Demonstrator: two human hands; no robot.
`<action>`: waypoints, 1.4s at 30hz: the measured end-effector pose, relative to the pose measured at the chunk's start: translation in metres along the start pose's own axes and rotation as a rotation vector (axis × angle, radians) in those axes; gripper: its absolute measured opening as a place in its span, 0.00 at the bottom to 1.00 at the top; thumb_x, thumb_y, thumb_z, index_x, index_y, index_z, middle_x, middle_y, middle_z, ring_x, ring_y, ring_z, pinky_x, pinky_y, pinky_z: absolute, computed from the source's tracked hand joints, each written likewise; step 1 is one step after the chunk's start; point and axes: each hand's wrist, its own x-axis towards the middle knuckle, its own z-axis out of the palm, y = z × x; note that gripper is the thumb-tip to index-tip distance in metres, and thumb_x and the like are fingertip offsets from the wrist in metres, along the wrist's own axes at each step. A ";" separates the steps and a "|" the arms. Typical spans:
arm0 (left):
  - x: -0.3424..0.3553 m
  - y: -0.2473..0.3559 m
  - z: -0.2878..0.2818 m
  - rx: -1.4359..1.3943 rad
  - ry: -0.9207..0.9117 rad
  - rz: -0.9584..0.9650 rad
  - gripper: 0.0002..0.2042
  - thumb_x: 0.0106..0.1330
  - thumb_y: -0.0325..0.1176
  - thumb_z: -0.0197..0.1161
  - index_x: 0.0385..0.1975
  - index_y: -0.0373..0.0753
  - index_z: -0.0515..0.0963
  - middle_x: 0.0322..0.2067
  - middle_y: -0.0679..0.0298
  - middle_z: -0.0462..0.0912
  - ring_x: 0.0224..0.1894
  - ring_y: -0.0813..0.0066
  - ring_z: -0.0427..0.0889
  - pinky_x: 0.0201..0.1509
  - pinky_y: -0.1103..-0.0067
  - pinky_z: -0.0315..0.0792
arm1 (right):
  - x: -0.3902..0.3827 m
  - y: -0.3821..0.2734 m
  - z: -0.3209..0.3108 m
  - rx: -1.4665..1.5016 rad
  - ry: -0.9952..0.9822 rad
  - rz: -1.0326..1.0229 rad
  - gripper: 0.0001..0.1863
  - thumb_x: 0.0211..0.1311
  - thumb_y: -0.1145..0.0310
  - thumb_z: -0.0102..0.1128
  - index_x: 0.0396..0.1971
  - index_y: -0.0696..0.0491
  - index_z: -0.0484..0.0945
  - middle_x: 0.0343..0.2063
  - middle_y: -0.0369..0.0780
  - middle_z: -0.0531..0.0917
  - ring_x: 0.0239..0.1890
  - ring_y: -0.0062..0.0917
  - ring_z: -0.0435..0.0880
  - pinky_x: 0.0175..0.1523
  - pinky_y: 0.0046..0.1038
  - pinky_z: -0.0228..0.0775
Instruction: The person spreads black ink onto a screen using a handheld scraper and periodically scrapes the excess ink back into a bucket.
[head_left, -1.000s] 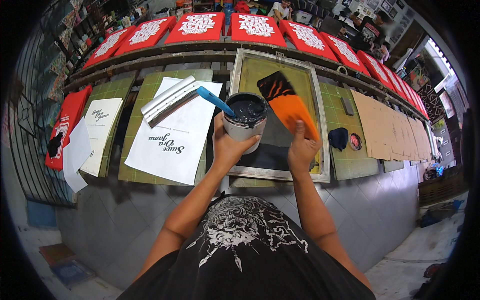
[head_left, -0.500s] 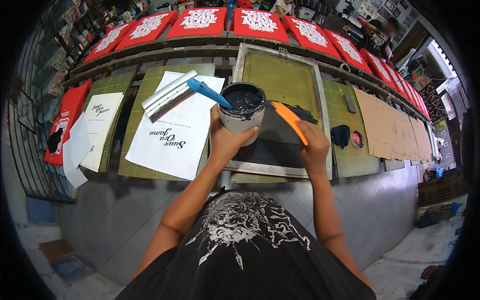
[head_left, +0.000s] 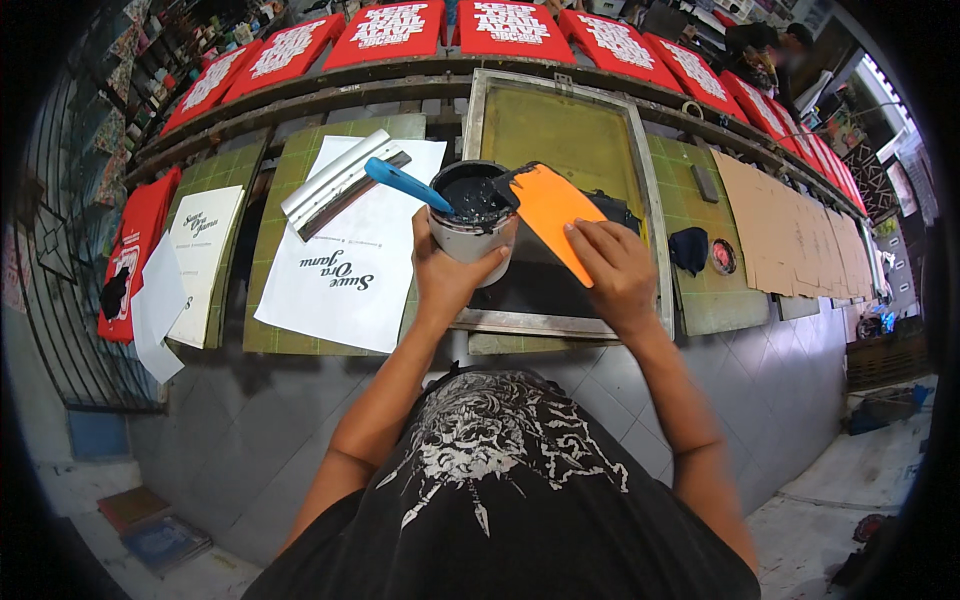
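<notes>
My left hand [head_left: 452, 270] is wrapped around a pale tub of black ink [head_left: 470, 240], held above the table. A blue-handled tool [head_left: 405, 184] leans in the tub, its lower end sunk in the ink. In my right hand [head_left: 618, 272] is an orange flat scraper [head_left: 556, 212], pinched at its lower right end. Black ink coats the scraper's far end, which is at the tub's right rim. Below both hands lies a screen printing frame [head_left: 650, 180] with yellow-green mesh and black ink across its nearer part.
To the left, a metal squeegee [head_left: 338, 178] rests on a printed white sheet [head_left: 340, 300]. Brown cardboard [head_left: 790, 230], a dark cloth [head_left: 688, 250] and a small round ink-stained container [head_left: 722, 256] lie right. Red printed shirts [head_left: 515, 28] line the far rack. Another person [head_left: 765, 55] is at far right.
The orange scraper has swung left and turned its broad face up, bringing its inky end to the tub's rim. My left hand keeps hold of the tub.
</notes>
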 end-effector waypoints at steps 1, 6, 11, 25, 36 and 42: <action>0.000 -0.004 -0.001 0.016 0.005 -0.001 0.44 0.38 0.32 0.80 0.56 0.34 0.59 0.49 0.54 0.74 0.51 0.62 0.76 0.55 0.71 0.71 | -0.001 0.006 -0.004 -0.003 -0.019 -0.036 0.16 0.46 0.72 0.59 0.39 0.54 0.82 0.37 0.37 0.83 0.39 0.29 0.82 0.42 0.30 0.75; -0.001 -0.012 -0.004 -0.007 0.010 -0.040 0.44 0.37 0.33 0.80 0.56 0.34 0.59 0.49 0.54 0.74 0.51 0.62 0.76 0.56 0.71 0.71 | 0.003 0.027 -0.028 -0.064 -0.060 -0.124 0.15 0.44 0.72 0.60 0.37 0.54 0.83 0.36 0.37 0.84 0.38 0.29 0.82 0.41 0.28 0.75; 0.000 -0.005 -0.010 -0.010 0.030 -0.045 0.42 0.38 0.33 0.80 0.55 0.34 0.61 0.49 0.54 0.74 0.51 0.62 0.77 0.55 0.71 0.72 | 0.018 0.028 -0.035 0.141 0.048 0.164 0.13 0.48 0.78 0.62 0.37 0.58 0.82 0.33 0.39 0.84 0.34 0.31 0.83 0.40 0.29 0.75; -0.001 -0.003 -0.019 -0.064 -0.036 0.086 0.34 0.38 0.29 0.79 0.47 0.35 0.67 0.42 0.59 0.80 0.43 0.68 0.81 0.49 0.75 0.74 | 0.020 0.032 0.021 1.613 -0.400 1.351 0.14 0.63 0.71 0.57 0.46 0.63 0.74 0.42 0.43 0.82 0.41 0.25 0.84 0.48 0.26 0.77; 0.002 -0.022 -0.016 -0.033 -0.011 0.043 0.36 0.39 0.28 0.79 0.50 0.35 0.64 0.45 0.57 0.78 0.47 0.66 0.80 0.52 0.74 0.73 | -0.020 0.078 -0.011 1.570 -0.332 1.393 0.14 0.63 0.69 0.57 0.45 0.62 0.74 0.40 0.43 0.82 0.40 0.25 0.84 0.45 0.26 0.79; -0.010 -0.046 -0.057 0.121 -0.026 0.029 0.26 0.43 0.31 0.77 0.45 0.32 0.77 0.47 0.57 0.79 0.49 0.61 0.75 0.59 0.72 0.64 | -0.076 0.133 -0.023 1.216 0.077 1.399 0.16 0.64 0.67 0.58 0.46 0.62 0.74 0.41 0.41 0.82 0.39 0.24 0.83 0.43 0.25 0.76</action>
